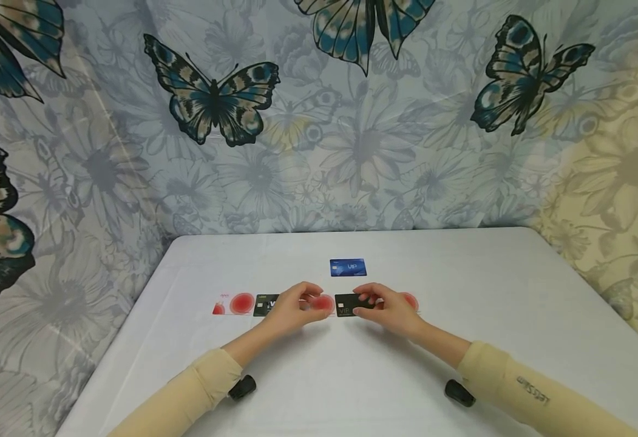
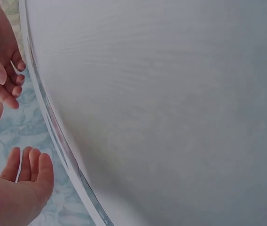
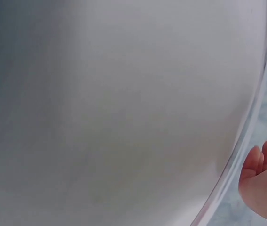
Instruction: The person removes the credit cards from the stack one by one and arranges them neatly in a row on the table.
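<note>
Flat cards lie in a row across the white table point(image 1: 308, 388). From the left come a white card with a red circle point(image 1: 241, 303), a black card point(image 1: 263, 305), another red-circle card point(image 1: 325, 303), a black VIP card point(image 1: 345, 307) and a further red-circle card point(image 1: 410, 300). My left hand point(image 1: 291, 308) hovers over the left black card and middle red-circle card, partly covering both. Over the right end of the black VIP card is my right hand point(image 1: 392, 312), which also hides part of the rightmost card. Both hands have loosely bent fingers, with nothing visible in them.
Behind the row lies a blue VIP card point(image 1: 348, 267) by itself. A butterfly-patterned cloth point(image 1: 308, 182) hangs behind and beside the table. Small black devices point(image 1: 242, 387) sit under both wrists. The wrist views mostly show blurred pale surface point(image 3: 124, 113).
</note>
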### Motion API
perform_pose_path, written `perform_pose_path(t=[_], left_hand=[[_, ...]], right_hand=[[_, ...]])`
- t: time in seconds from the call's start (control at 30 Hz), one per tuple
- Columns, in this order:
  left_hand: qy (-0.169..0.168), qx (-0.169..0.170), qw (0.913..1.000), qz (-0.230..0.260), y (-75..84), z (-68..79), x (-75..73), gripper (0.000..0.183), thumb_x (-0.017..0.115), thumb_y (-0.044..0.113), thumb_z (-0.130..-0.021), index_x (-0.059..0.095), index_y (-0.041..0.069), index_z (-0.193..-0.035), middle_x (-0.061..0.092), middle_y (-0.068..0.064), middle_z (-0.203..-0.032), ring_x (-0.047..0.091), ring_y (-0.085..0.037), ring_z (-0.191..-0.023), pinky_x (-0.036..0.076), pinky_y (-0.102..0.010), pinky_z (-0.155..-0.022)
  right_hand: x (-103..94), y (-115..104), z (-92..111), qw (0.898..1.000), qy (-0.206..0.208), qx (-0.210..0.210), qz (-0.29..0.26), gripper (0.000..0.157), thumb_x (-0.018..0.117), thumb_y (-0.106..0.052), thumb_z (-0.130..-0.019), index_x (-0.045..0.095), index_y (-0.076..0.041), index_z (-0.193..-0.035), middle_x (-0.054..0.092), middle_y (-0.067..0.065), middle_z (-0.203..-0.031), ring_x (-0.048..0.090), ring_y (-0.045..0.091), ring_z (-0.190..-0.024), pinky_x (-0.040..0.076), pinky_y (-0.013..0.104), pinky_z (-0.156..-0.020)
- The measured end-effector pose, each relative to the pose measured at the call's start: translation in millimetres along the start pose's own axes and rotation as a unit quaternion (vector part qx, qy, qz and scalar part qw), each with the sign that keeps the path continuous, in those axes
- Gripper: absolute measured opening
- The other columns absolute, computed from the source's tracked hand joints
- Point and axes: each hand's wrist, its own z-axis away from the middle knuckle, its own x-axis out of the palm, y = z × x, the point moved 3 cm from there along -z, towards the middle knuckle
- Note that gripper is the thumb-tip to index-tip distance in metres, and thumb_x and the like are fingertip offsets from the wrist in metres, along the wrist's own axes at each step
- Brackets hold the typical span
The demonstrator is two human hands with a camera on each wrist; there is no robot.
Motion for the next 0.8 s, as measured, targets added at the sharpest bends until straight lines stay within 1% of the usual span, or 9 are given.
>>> perform_pose_path(t=[0.17,0.27,0.43,0.57,0.7,0.8], left_hand=[[0.000,0.003,1.0000,0.006,-1.9,4.3,-3.2,0.044,0.080,0.022,-0.081,0.062,0.004,-0.117,0.065,-0.010,-0.109,0.061,-0.025,-0.099,0.051,-0.038,-0.088],[0.006,-0.003,0.9999,0.011,-3.9,6.5,-5.6,0.043,0.080,0.022,-0.081,0.062,0.005,-0.117,0.065,-0.009,-0.109,0.061,-0.025,-0.099,0.051,-0.037,-0.088],[0.011,-0.005,0.9999,0.000,-5.1,8.3,-7.4,0.044,0.081,0.020,-0.080,0.062,0.003,-0.116,0.065,-0.010,-0.108,0.061,-0.026,-0.097,0.051,-0.037,-0.087],[0.013,0.005,0.9998,-0.017,-3.1,4.4,-7.5,0.045,0.082,0.020,-0.079,0.062,0.002,-0.115,0.065,-0.012,-0.109,0.061,-0.028,-0.098,0.051,-0.041,-0.088],[0.010,0.012,0.9994,-0.031,-1.0,-4.4,-6.8,0.043,0.081,0.020,-0.080,0.062,0.001,-0.114,0.064,-0.014,-0.112,0.060,-0.029,-0.101,0.049,-0.043,-0.090],[0.006,0.008,0.9993,-0.036,1.2,-11.9,-6.2,0.043,0.080,0.020,-0.081,0.062,0.001,-0.115,0.064,-0.015,-0.114,0.059,-0.028,-0.102,0.049,-0.041,-0.090]], right_hand=[[6.7,-6.6,-0.9,1.000,-0.010,-0.001,-0.008,0.040,0.077,-0.010,-0.084,0.062,0.000,-0.120,0.061,0.012,-0.102,0.053,0.023,-0.087,0.046,0.023,-0.072],[11.1,-9.1,-3.0,1.000,-0.016,-0.006,-0.009,0.040,0.077,-0.011,-0.084,0.063,0.000,-0.120,0.061,0.012,-0.101,0.053,0.022,-0.086,0.046,0.024,-0.071],[16.0,-8.6,-6.2,1.000,-0.023,-0.003,0.006,0.039,0.078,-0.012,-0.083,0.063,-0.001,-0.118,0.060,0.008,-0.099,0.052,0.020,-0.085,0.046,0.022,-0.071],[14.4,-7.9,-8.6,1.000,-0.019,-0.003,0.016,0.040,0.078,-0.011,-0.083,0.063,0.000,-0.118,0.060,0.009,-0.099,0.053,0.021,-0.085,0.047,0.023,-0.072],[7.7,-6.3,-11.7,0.999,-0.015,0.000,0.028,0.041,0.077,-0.011,-0.083,0.062,0.001,-0.119,0.060,0.011,-0.101,0.053,0.022,-0.086,0.046,0.023,-0.071],[0.3,-3.4,-14.6,0.999,-0.010,-0.003,0.043,0.042,0.077,-0.012,-0.083,0.062,0.002,-0.119,0.061,0.014,-0.103,0.054,0.023,-0.087,0.045,0.023,-0.070]])
